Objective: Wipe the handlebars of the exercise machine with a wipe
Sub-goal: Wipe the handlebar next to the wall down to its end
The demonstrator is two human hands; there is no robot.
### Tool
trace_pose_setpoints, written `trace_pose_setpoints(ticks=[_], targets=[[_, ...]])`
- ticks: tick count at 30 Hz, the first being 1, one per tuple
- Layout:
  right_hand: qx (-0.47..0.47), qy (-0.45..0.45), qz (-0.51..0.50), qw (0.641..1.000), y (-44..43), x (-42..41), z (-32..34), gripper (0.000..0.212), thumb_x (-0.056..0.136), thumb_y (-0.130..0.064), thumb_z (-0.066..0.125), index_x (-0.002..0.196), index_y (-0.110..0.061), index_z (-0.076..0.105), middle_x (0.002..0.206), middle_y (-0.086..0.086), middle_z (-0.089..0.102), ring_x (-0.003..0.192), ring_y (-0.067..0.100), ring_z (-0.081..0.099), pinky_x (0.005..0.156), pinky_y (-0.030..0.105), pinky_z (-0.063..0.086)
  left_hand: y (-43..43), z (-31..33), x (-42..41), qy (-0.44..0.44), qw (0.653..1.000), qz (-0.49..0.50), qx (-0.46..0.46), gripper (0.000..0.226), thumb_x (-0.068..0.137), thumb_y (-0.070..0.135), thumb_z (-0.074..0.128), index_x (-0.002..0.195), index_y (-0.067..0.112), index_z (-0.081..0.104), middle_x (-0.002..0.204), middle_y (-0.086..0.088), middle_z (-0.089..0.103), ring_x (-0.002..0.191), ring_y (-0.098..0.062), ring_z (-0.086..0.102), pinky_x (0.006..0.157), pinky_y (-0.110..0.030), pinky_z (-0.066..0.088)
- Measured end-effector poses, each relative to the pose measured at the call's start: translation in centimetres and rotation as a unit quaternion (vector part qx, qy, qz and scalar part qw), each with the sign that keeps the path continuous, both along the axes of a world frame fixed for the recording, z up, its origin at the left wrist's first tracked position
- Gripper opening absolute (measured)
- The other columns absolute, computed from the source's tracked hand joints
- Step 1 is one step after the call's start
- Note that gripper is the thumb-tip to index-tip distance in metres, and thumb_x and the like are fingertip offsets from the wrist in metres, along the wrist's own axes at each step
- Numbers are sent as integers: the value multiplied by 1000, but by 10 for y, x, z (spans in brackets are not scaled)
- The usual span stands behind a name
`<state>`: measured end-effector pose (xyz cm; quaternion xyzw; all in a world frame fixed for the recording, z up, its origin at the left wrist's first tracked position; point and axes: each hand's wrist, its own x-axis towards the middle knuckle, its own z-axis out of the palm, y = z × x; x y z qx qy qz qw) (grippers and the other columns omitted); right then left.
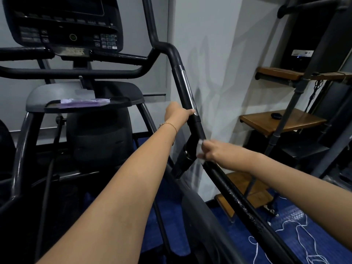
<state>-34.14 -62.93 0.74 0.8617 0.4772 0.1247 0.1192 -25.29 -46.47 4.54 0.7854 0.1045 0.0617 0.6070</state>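
One wipe (199, 149), bunched white, is pressed on the bar (182, 86) just below its joint. Right hand (214, 152) pinches it, fingers curled. Left hand (178, 114) grips the bar higher up, steadying it. Best to wrap the wipe round and draw along the glistening lower length. Strut (183, 157) branches off beside the wipe, crowding it. Purple packet (83, 103) lies across the tray's (123, 103) middle. Shelves (282, 121) stand close on the right.

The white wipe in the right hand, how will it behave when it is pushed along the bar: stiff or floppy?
Probably floppy: the wipe is crumpled under the right hand against the handlebar. Likely damp and light: the bar below glistens with droplets, so it may slide easily.
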Motion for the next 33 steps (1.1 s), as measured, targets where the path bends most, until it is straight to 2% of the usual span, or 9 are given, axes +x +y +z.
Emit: trace_pose_setpoints(ticks=[2, 6, 11, 18, 22, 25, 29, 31, 33], targets=[[-54, 48, -9, 997, -1, -3, 0, 24, 88, -11, 60, 112, -7, 66, 97, 8, 52, 88, 23, 53, 75, 30, 51, 0, 0, -1, -1, 1000, 0, 29, 38, 78, 24, 75, 68, 8, 43, 75, -9, 58, 76, -26, 62, 82, -39, 56], [-38, -22, -35, 998, 10, 8, 4, 30, 88, -11, 60, 118, -13, 63, 104, 7, 50, 95, 24, 49, 72, 30, 50, -2, -2, -2, -6, 999, -6, 42, 32, 79, 25, 74, 75, 6, 49, 65, -4, 47, 59, -19, 49, 71, -31, 53], [-137, 63, -37, 988, 16, -7, 2, 31, 94, -11, 47, 122, -18, 61, 117, 5, 44, 105, 23, 44, 90, 32, 44, -1, 1, -6, -10, 998, 2, 60, 34, 81, 27, 73, 72, 9, 46, 83, -10, 59, 81, -26, 63, 82, -36, 56], [-224, -14, -119, 967, 41, -16, -3, 31, 97, -12, 38, 120, -7, 58, 132, 15, 42, 110, 33, 45, 74, 35, 39, -8, -2, -16, -40, 990, 14, 135, 32, 88, 29, 63, 69, 10, 47, 65, -1, 49, 58, -15, 48, 52, -24, 42], [-319, -8, -178, 931, 55, -28, -7, 37, 99, -15, 36, 135, -14, 43, 141, 12, 33, 123, 29, 38, 87, 33, 40, -10, -1, -21, -42, 989, 4, 144, 23, 85, 27, 67, 87, 6, 57, 77, -5, 57, 77, -22, 59, 67, -29, 50], [-313, -78, -163, 932, 62, -14, -10, 33, 98, -18, 40, 130, -18, 50, 136, 10, 36, 117, 29, 39, 88, 30, 41, -11, -5, -21, -26, 991, 2, 131, 29, 81, 27, 72, 94, 5, 58, 82, -6, 60, 76, -21, 58, 69, -29, 52], [-414, -76, -196, 885, 71, -27, -30, 41, 95, -18, 45, 136, -14, 42, 139, 15, 33, 118, 32, 40, 93, 36, 44, -7, -4, -20, -11, 996, -14, 86, 39, 77, 25, 76, 106, 4, 60, 100, -10, 66, 82, -22, 62, 80, -36, 56], [-394, -24, -185, 900, 68, -29, -29, 41, 95, -16, 44, 136, -13, 41, 140, 14, 34, 122, 32, 40, 93, 35, 42, -4, -2, -20, 3, 997, -23, 68, 40, 76, 24, 78, 106, 4, 62, 102, -12, 67, 89, -24, 65, 82, -38, 57], [-228, 102, -156, 956, 50, -17, -12, 32, 96, -15, 44, 126, -10, 53, 128, 10, 46, 117, 29, 48, 84, 30, 45, -4, -1, -17, 11, 997, -26, 68, 41, 75, 24, 78, 105, 3, 61, 102, -13, 67, 93, -26, 66, 82, -38, 56]])
